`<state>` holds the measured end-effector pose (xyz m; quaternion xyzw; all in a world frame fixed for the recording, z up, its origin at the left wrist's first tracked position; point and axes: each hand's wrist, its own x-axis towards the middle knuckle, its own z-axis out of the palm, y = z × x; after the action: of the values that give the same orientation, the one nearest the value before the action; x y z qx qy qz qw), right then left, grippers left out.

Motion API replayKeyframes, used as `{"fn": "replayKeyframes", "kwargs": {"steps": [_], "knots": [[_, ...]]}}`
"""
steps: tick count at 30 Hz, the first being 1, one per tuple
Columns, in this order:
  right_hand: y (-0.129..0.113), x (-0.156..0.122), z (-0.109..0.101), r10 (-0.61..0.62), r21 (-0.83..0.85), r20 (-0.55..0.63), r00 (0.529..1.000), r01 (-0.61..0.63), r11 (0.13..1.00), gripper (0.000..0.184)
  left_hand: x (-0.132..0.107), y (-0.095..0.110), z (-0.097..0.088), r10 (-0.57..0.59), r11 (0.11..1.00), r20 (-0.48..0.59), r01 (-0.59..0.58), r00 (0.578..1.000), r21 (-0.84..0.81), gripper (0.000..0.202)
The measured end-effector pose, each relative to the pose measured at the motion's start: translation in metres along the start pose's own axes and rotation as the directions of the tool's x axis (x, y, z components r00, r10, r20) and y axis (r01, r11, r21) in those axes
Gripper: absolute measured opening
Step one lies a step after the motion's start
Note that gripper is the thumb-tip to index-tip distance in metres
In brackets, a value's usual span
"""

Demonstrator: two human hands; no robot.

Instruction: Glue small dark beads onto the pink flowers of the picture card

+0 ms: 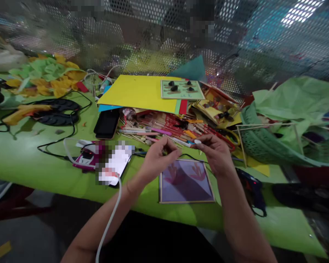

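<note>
Piece, small and white (197, 141): one, pinched between thumb and fingers of the right hand (219, 155), raised off the worktop (50, 157), just beyond the far edge of the framed picture.

Hands: two. Right, grasping the white piece. Left hand (157, 157), fingers curled and thumb drawn towards them; whether anything sits between the tips, cannot tell.

Step in hand, as judged: handling of the single white piece at the fingertips. Next move, as judged: calls for a light, steady pinch, the piece being small enough to slip.

Purple picture (192, 192) in a pale frame: one, flat on the worktop below the hands, two reddish leaf-like shapes near its far edge.

Phones: two. Lit phone (117, 162), left of the left hand; dark phone (106, 124), face up behind it.

White cable (109, 219): one in the foreground, running down across the left forearm.

Pens and sticks (156, 130): one heap beyond the hands, too tangled to count.

Green picture (182, 94): one, four dark lumps on it, resting partly on a yellow sheet (137, 91), also one.

Glue gun (250, 186), dark: one, right of the right forearm, small red light showing.

Basket (276, 148), green: one, far right, pale green sheet (298, 98) across its top.
</note>
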<state>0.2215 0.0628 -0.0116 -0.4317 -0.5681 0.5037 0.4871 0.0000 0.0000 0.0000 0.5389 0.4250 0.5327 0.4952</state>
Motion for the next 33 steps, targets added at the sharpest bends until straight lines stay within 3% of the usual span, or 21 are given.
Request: {"fn": "replayKeyframes", "kwargs": {"steps": [3, 8, 10, 13, 19, 22, 27, 33], "knots": [[-0.002, -0.004, -0.002, -0.013, 0.035, -0.034, 0.999, 0.015, 0.999, 0.031, -0.057, 0.002, -0.024, -0.092, 0.993, 0.036, 0.089, 0.995, 0.082, 0.025], [-0.004, -0.014, -0.003, -0.065, -0.056, -0.061, 0.996, 0.061, 0.997, 0.03, -0.147, 0.002, -0.072, -0.261, 0.856, 0.104, 0.18, 0.96, 0.484, 0.025], [-0.004, -0.019, -0.001, -0.076, -0.076, -0.069, 0.995, 0.07, 0.995, 0.029, -0.171, 0.001, -0.083, -0.303, 0.768, 0.077, 0.195, 0.95, 0.61, 0.029], [-0.003, -0.029, 0.001, -0.043, -0.072, -0.053, 0.998, 0.039, 0.997, 0.029, -0.19, -0.002, -0.087, -0.272, 0.662, -0.022, 0.204, 0.962, 0.721, 0.027], [0.005, -0.063, -0.001, 0.062, -0.088, 0.014, 0.998, -0.06, 0.994, 0.023, -0.179, -0.004, -0.065, -0.218, 0.695, 0.069, 0.105, 0.973, 0.712, 0.019], [0.012, -0.084, 0.001, 0.116, -0.083, 0.023, 0.993, -0.114, 0.99, 0.02, -0.165, -0.006, -0.051, -0.096, 0.73, 0.147, -0.031, 0.985, 0.683, 0.017], [0.023, -0.109, 0.004, 0.063, -0.212, 0.045, 0.997, -0.052, 0.976, 0.015, -0.147, -0.016, -0.032, 0.026, 0.731, 0.201, -0.156, 0.979, 0.665, 0.012], [0.016, -0.113, 0.016, 0.066, -0.248, 0.153, 0.986, -0.027, 0.968, 0.009, -0.137, -0.036, -0.022, 0.085, 0.715, 0.243, -0.229, 0.966, 0.66, 0.014]]}}
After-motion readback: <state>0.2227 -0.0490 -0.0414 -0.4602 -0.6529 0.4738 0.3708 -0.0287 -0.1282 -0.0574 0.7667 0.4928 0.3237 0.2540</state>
